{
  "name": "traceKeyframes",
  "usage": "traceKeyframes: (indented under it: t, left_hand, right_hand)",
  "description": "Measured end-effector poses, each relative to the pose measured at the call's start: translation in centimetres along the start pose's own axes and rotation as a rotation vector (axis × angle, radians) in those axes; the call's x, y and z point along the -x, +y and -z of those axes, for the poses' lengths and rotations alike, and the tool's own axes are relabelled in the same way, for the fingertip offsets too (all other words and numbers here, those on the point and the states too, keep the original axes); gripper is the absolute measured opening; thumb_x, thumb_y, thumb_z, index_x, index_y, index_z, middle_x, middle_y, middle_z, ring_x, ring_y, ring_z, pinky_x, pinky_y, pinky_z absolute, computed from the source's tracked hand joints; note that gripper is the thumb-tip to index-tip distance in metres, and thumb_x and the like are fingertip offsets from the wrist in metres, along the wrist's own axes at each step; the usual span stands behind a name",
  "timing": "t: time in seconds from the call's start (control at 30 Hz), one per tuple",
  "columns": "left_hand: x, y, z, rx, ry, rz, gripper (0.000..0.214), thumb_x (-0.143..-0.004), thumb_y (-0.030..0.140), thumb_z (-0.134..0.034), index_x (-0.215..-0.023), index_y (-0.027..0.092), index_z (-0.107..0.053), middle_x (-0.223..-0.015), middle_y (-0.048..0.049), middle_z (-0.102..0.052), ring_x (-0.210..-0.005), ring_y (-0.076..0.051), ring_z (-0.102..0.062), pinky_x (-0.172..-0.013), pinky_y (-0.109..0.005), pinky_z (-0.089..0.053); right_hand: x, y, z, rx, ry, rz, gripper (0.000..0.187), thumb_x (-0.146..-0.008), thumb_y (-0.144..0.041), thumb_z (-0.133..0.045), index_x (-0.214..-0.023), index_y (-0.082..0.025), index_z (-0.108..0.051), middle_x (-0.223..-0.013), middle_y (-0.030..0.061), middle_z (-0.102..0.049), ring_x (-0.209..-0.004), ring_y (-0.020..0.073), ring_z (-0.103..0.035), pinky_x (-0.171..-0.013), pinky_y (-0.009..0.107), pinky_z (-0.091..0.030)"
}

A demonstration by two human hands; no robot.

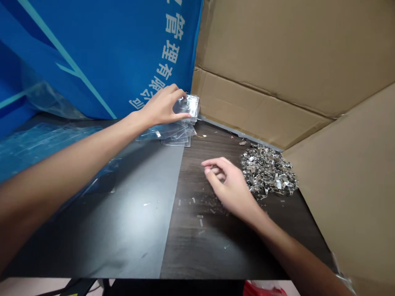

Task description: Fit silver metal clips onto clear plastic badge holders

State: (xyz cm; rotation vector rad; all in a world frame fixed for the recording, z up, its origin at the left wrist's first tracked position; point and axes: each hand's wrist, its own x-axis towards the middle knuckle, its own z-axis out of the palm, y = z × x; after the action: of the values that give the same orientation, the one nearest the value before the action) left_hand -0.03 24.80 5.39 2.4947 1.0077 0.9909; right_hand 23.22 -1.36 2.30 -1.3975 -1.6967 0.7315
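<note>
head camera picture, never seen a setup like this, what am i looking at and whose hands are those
This is a single picture from a camera worn on a person's head, looking forward and down, so the two arms are that person's own. The left hand grips a clear plastic piece above more clear plastic pieces lying on a dark table. The right hand looks empty, with its fingers loosely curled, beside a pile of small metal scraps. Brown cardboard and a blue printed sheet stand behind the table.
</note>
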Motion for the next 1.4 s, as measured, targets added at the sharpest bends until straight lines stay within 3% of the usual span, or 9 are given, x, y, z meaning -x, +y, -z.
traceKeyframes:
  t: [0.13,0.2,0.33,0.47,0.6,0.7,0.93,1.17,1.4]
  left_hand:
    - [1.4,1.4,1.0,-0.161,-0.082,-0.025,0.080,-0.091,0.058,-0.078,-0.157,0.017,-0.057,-0.155,-0.0204,-0.055,-0.147,-0.042,-0.046,-0.127,-0.060,-0.032]
    - [2.4,2.4,1.8,-0.205,-0.102,-0.033,0.080,-0.097,0.056,-0.070,-0.162,0.015,-0.050,-0.160,-0.0184,-0.051,-0.149,-0.039,-0.044,-0.128,-0.058,-0.032]
    - [6.1,4.0,4.6,-0.284,-0.137,0.020,0.065,-0.103,0.052,-0.059,-0.153,0.010,-0.058,-0.153,-0.0163,-0.056,-0.139,-0.032,-0.046,-0.128,-0.056,-0.032]
    - [12.1,3.6,8.6,-0.392,-0.320,0.175,0.063,-0.103,0.065,-0.059,-0.132,0.012,-0.074,-0.131,-0.0166,-0.067,-0.116,-0.030,-0.054,-0.117,-0.050,-0.042]
    - [18.1,1.8,11.5,-0.474,-0.471,0.348,0.072,-0.092,0.070,-0.076,-0.140,0.017,-0.074,-0.130,-0.0135,-0.070,-0.118,-0.032,-0.057,-0.110,-0.041,-0.046]
    - [20.5,0.9,12.1,-0.565,-0.509,0.404,0.077,-0.086,0.063,-0.084,-0.147,0.018,-0.070,-0.134,-0.0143,-0.071,-0.118,-0.032,-0.058,-0.102,-0.034,-0.048]
    - [20.2,3.0,11.5,-0.577,-0.535,0.458,0.057,-0.095,0.029,-0.065,-0.150,0.016,-0.067,-0.142,-0.0167,-0.068,-0.123,-0.035,-0.063,-0.102,-0.040,-0.050]
    - [20.7,5.0,11.5,-0.657,-0.508,0.475,0.067,-0.095,0.031,-0.067,-0.159,0.014,-0.058,-0.149,-0.0212,-0.059,-0.132,-0.040,-0.060,-0.109,-0.048,-0.051]
    - [21.4,5.1,12.2,-0.684,-0.643,0.552,0.055,-0.101,0.028,-0.053,-0.152,0.012,-0.063,-0.140,-0.0217,-0.067,-0.125,-0.041,-0.067,-0.104,-0.050,-0.055]
  right_hand:
    - [-2.6,2.1,4.1,0.391,0.254,0.028,0.022,-0.097,-0.019,-0.060,-0.104,-0.016,-0.081,-0.099,0.0105,-0.078,-0.080,0.0210,-0.072,-0.081,0.038,-0.060]
    - [-3.7,3.7,6.3,0.622,0.327,-0.024,0.026,-0.097,-0.018,-0.060,-0.109,-0.013,-0.083,-0.104,0.0146,-0.080,-0.092,0.0278,-0.075,-0.094,0.046,-0.059]
    - [-4.6,6.8,9.1,0.879,0.193,-0.131,0.032,-0.098,-0.023,-0.066,-0.122,-0.011,-0.084,-0.120,0.0196,-0.080,-0.112,0.0361,-0.074,-0.106,0.050,-0.055]
    - [-4.4,8.1,9.2,0.892,0.126,-0.145,0.032,-0.096,-0.029,-0.073,-0.122,-0.017,-0.086,-0.122,0.0178,-0.079,-0.111,0.0360,-0.075,-0.103,0.049,-0.057]
    - [-4.5,8.4,8.7,0.985,0.100,-0.192,0.033,-0.099,-0.031,-0.069,-0.123,-0.015,-0.085,-0.119,0.0194,-0.080,-0.112,0.0387,-0.076,-0.099,0.049,-0.056]
    - [-4.7,8.4,8.7,0.996,0.077,-0.229,0.029,-0.100,-0.029,-0.068,-0.119,-0.016,-0.085,-0.109,0.0160,-0.084,-0.103,0.0365,-0.078,-0.090,0.046,-0.056]
    - [-4.8,8.1,9.4,0.965,0.072,-0.266,0.010,-0.092,-0.024,-0.073,-0.098,-0.022,-0.082,-0.096,0.0084,-0.084,-0.087,0.0310,-0.077,-0.074,0.039,-0.049]
    - [-4.6,8.0,9.4,0.999,0.054,-0.283,0.006,-0.090,-0.024,-0.073,-0.090,-0.024,-0.079,-0.089,0.0081,-0.083,-0.081,0.0306,-0.074,-0.070,0.039,-0.045]
    - [-4.4,7.1,9.1,1.031,0.078,-0.365,0.026,-0.100,-0.038,-0.065,-0.095,-0.021,-0.085,-0.092,0.0165,-0.085,-0.089,0.0379,-0.078,-0.070,0.041,-0.046]
